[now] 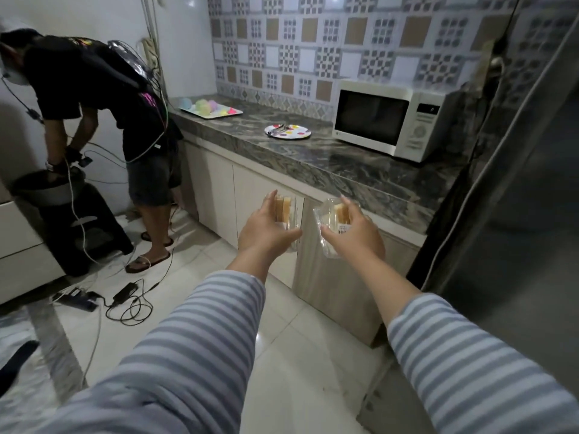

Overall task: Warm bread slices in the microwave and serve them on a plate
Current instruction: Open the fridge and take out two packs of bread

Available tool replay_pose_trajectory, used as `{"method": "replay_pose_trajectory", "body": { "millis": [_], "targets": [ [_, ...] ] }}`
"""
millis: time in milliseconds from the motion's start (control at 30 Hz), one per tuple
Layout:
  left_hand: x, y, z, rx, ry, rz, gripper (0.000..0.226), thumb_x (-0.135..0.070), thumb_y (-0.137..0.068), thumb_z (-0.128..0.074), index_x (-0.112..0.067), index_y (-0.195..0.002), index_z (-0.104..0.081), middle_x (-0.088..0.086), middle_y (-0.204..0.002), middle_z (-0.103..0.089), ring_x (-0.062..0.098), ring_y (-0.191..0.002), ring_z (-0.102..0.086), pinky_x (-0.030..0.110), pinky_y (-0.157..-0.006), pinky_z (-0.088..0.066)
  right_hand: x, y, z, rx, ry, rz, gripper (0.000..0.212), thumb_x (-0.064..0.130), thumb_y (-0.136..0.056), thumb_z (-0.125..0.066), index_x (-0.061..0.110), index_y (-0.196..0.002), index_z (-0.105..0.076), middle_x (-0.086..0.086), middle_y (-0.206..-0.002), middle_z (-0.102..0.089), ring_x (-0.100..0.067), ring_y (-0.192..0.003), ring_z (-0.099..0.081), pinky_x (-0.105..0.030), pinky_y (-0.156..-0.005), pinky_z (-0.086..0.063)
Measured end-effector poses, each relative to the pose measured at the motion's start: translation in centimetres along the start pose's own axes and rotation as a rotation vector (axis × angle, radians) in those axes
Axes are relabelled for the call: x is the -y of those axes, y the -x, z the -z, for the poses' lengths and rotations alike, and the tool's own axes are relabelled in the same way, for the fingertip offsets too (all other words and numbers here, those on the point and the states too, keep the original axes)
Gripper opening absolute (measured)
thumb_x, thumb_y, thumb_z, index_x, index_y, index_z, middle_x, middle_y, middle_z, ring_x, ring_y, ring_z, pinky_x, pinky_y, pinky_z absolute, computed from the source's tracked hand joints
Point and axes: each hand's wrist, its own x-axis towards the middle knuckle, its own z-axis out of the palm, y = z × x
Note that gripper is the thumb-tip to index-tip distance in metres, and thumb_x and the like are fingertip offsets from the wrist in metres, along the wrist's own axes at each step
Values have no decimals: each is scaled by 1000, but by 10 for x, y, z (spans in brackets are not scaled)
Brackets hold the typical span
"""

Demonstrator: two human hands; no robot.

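Each of my hands holds a clear plastic pack of bread out in front of the cabinets, below the counter's edge. My left hand (266,228) grips one bread pack (284,209) with browned slices showing. My right hand (355,233) grips the other bread pack (333,219), which has a white label. A white microwave (388,119) with its door shut stands on the dark marble counter (344,170) at the right. A dotted plate (287,131) with cutlery on it lies to the left of the microwave.
A tray (210,111) of pastel cups sits at the counter's far left. A person (103,120) bends over a black stool (78,220) at the left. Cables and a power strip (78,299) lie on the white floor. A dark fridge (517,183) fills the right side.
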Motion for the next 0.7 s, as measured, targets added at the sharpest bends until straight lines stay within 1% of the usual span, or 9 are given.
{"method": "replay_pose_trajectory", "body": {
  "millis": [33, 167, 367, 500, 700],
  "targets": [
    [-3, -20, -5, -9, 4, -8, 90, -39, -71, -74, -42, -146, -24, 0, -131, -57, 24, -113, -57, 38, -93, -50, 2, -21, -2, -9, 7, 1, 73, 50, -78, -65, 48, -142, -29, 3, -132, -54, -22, -114, -55, -33, -81, -45],
    [-12, -94, -23, -17, -5, -27, 89, -40, -73, -73, -42, -147, -23, -1, -132, -57, 23, -112, -57, 31, -86, -47, 13, -100, -14, -38, 14, -7, 73, 49, -78, -66, 49, -141, -30, 2, -133, -53, -24, -115, -55, -35, -85, -45],
    [-18, -209, -42, -13, 18, -58, 90, -44, -71, -75, -46, -145, -24, -3, -133, -58, 22, -114, -59, 32, -90, -47, 27, -204, -45, -95, 18, 0, 72, 47, -78, -66, 48, -141, -31, 1, -132, -54, -23, -116, -55, -31, -80, -41],
    [-25, -296, -49, 16, 40, -135, 94, -45, -70, -77, -45, -147, -23, -4, -135, -56, 20, -118, -56, 34, -95, -49, 38, -272, -67, -182, 2, -11, 72, 47, -78, -67, 45, -141, -33, -2, -128, -57, -24, -113, -56, -35, -87, -49],
    [-61, -418, -65, 111, 35, -263, 95, -45, -70, -77, -44, -147, -21, -7, -138, -53, 20, -118, -57, 36, -92, -50, 48, -373, -69, -306, 8, -80, 71, 47, -78, -66, 45, -141, -32, 4, -132, -54, -23, -117, -55, -38, -89, -50]
  ]
}}
